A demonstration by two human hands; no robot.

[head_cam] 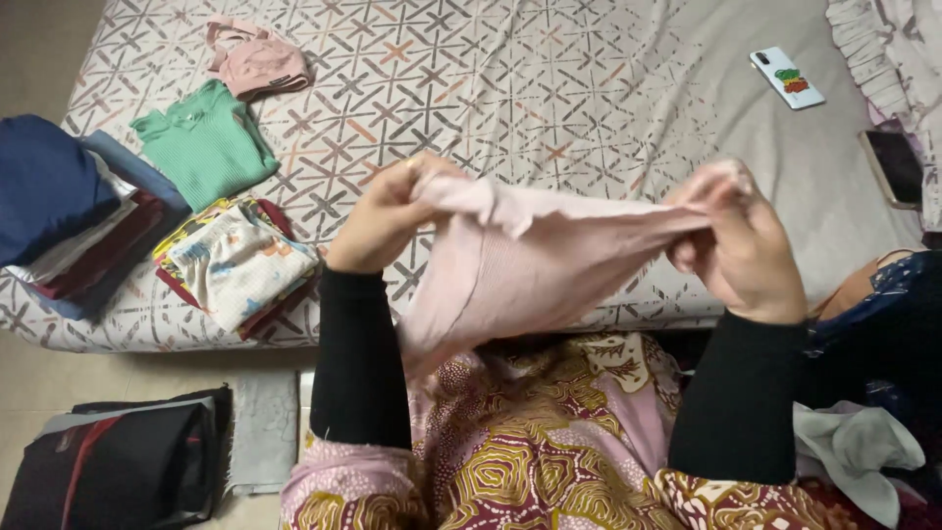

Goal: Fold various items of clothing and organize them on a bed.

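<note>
my left hand (pixel 385 218) is closed, fingers pinching one top edge of the pale pink cloth (pixel 520 265). my right hand (pixel 738 240) is closed too, gripping the other edge. cloth stretched between them, held up above my lap at the bed's near side, its lower part hanging slack. both forearms in black sleeves, raised, wrists bent inward. on the patterned bedsheet (pixel 549 88): a folded green top (pixel 206 142), a pink garment (pixel 257 61), a printed folded stack (pixel 237 265), a dark blue pile (pixel 59 196). white phone (pixel 787 77) well apart, dark phone (pixel 893 167) near the right edge. black bag (pixel 118 466) on the floor.
</note>
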